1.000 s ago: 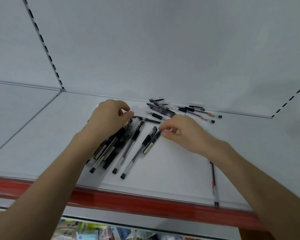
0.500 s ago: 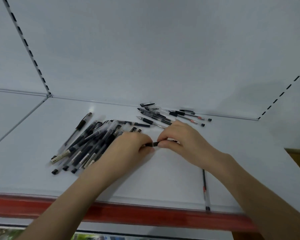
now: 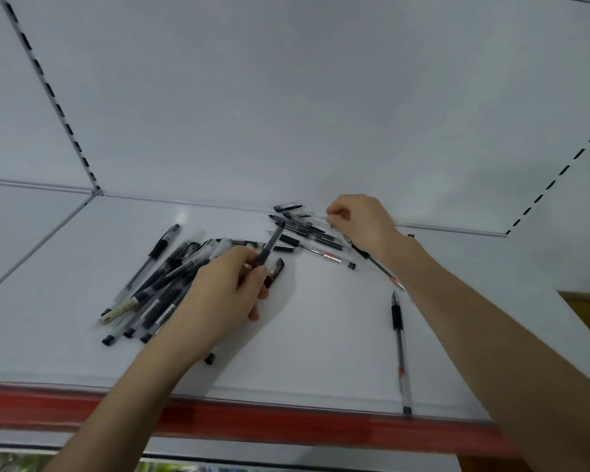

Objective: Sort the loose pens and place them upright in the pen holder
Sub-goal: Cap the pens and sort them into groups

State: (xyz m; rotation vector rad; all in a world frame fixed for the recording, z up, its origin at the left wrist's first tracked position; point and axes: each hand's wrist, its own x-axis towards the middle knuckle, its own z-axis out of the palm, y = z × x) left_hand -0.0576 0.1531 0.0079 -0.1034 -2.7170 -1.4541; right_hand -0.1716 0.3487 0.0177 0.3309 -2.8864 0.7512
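Several black and clear pens lie in a loose pile [image 3: 157, 284] on the left of the white shelf [image 3: 321, 335]. My left hand [image 3: 225, 294] rests over the pile's right end and grips a black pen [image 3: 269, 245] that points up and away. A second cluster of pens [image 3: 307, 233] lies near the back wall. My right hand [image 3: 361, 223] reaches into that cluster with fingers curled, pinching a thin clear pen at its far end. One pen with a black grip [image 3: 400, 349] lies alone toward the front right. No pen holder is in view.
The shelf has a red front strip [image 3: 252, 424] along its near edge. White back panels with slotted uprights [image 3: 53, 100] rise behind. A seam [image 3: 41, 247] divides this shelf from another on the left. Goods show dimly below the shelf.
My hands, joined on one pen at the middle, have parted. The left hand now holds a black pen raised over the pile, and the right hand has reached back to the far cluster.
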